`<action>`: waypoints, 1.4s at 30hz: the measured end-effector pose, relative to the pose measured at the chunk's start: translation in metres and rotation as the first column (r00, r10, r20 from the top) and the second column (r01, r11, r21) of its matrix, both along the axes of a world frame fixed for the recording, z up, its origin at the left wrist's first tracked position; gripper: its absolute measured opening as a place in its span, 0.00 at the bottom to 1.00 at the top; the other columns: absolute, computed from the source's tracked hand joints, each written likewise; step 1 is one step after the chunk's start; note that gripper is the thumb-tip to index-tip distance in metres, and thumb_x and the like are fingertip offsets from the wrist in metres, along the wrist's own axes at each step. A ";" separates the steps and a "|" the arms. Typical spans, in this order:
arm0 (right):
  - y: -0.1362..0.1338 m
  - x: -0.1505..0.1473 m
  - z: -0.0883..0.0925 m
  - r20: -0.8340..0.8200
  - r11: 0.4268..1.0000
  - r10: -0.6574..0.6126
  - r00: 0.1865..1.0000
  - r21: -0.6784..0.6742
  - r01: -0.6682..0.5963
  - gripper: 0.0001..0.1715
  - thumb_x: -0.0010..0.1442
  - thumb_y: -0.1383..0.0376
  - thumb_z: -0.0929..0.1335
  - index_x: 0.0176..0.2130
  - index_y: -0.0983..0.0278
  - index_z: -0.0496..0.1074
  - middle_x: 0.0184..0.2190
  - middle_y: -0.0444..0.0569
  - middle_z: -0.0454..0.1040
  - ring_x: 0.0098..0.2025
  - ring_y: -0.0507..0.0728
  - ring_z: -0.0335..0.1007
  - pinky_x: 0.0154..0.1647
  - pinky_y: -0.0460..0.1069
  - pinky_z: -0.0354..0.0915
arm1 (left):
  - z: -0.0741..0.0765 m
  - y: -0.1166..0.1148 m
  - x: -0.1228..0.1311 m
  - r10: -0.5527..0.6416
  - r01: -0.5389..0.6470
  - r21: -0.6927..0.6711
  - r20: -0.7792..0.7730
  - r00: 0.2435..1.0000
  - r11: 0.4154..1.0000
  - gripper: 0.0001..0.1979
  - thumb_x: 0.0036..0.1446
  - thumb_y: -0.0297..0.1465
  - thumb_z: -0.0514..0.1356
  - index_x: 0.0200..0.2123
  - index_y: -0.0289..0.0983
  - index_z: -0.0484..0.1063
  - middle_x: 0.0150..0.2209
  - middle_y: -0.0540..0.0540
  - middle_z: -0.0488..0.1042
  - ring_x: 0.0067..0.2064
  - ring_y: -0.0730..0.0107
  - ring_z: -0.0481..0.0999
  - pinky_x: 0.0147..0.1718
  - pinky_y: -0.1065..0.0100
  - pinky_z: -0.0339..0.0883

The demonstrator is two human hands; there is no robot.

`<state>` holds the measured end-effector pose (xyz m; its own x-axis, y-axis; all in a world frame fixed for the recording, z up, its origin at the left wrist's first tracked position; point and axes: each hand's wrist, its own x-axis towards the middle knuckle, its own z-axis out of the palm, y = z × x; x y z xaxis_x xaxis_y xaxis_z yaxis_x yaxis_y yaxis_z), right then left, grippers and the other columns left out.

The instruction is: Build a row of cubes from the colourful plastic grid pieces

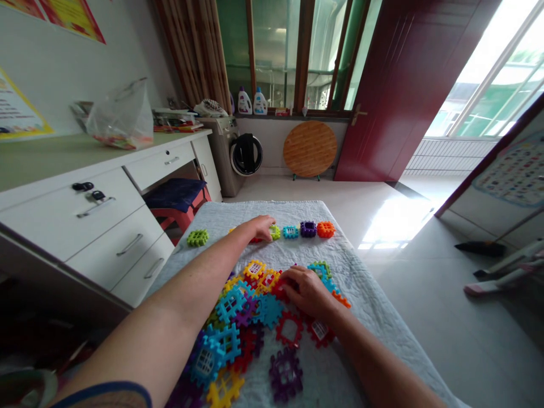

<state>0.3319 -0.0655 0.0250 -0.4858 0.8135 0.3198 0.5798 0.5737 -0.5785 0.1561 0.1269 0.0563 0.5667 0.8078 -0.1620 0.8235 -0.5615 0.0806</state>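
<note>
My left hand (260,226) reaches to the far end of the grey cloth-covered table (365,283), its fingers curled on a red block at the left end of a row of blocks: green (275,232), blue (290,231), purple (308,228), orange (325,229). A lone green block (198,237) lies further left. My right hand (306,290) rests fingers-down on the pile of colourful interlocking blocks (246,323) in the middle, gripping a red piece.
A white desk with drawers (106,215) runs along the left, a red stool (176,207) tucked under it. A plastic bag (121,116) sits on the desk. Beyond are a round wooden board (310,148), a washing machine and a dark red door. Open tiled floor lies to the right.
</note>
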 end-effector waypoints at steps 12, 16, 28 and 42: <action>0.000 0.001 -0.001 -0.004 1.000 0.007 1.000 0.011 -0.007 0.09 0.57 0.72 0.64 0.38 0.63 0.72 0.33 0.47 0.74 0.36 0.53 0.69 0.40 0.47 0.62 | -0.004 0.007 0.005 0.054 -0.054 0.004 0.000 0.999 0.999 0.29 0.37 0.37 0.65 0.47 0.39 0.72 0.48 0.45 0.75 0.47 0.57 0.74 0.43 0.68 0.67; 0.000 0.001 -0.001 -0.005 1.000 0.008 1.000 0.015 -0.008 0.09 0.57 0.72 0.64 0.38 0.63 0.72 0.32 0.47 0.74 0.36 0.53 0.68 0.39 0.47 0.62 | -0.004 0.007 0.007 0.051 -0.051 -0.005 0.004 0.999 0.999 0.29 0.37 0.38 0.66 0.47 0.39 0.73 0.48 0.44 0.75 0.47 0.57 0.74 0.43 0.68 0.67; 0.002 0.008 0.007 -0.131 0.993 -0.101 0.986 0.050 0.109 0.09 0.58 0.71 0.63 0.37 0.63 0.72 0.31 0.47 0.71 0.33 0.53 0.67 0.37 0.47 0.62 | 0.008 -0.016 -0.001 0.044 -0.054 0.102 0.095 0.994 0.993 0.42 0.43 0.45 0.65 0.60 0.33 0.59 0.60 0.36 0.62 0.60 0.50 0.59 0.58 0.60 0.53; 0.006 0.011 0.003 -0.023 0.989 -0.028 0.999 0.143 0.031 0.10 0.56 0.69 0.66 0.39 0.61 0.72 0.38 0.50 0.75 0.42 0.58 0.66 0.47 0.55 0.61 | 0.051 -0.180 -0.135 0.176 -0.161 -0.088 0.194 0.965 0.983 0.26 0.56 0.44 0.56 0.56 0.42 0.64 0.58 0.45 0.66 0.59 0.59 0.64 0.57 0.63 0.56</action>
<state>0.3430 -0.0596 0.0281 -0.4539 0.7724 0.4443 0.5864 0.6343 -0.5037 0.0206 -0.0528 0.1072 0.4501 0.8849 -0.1198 0.8687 -0.4028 0.2882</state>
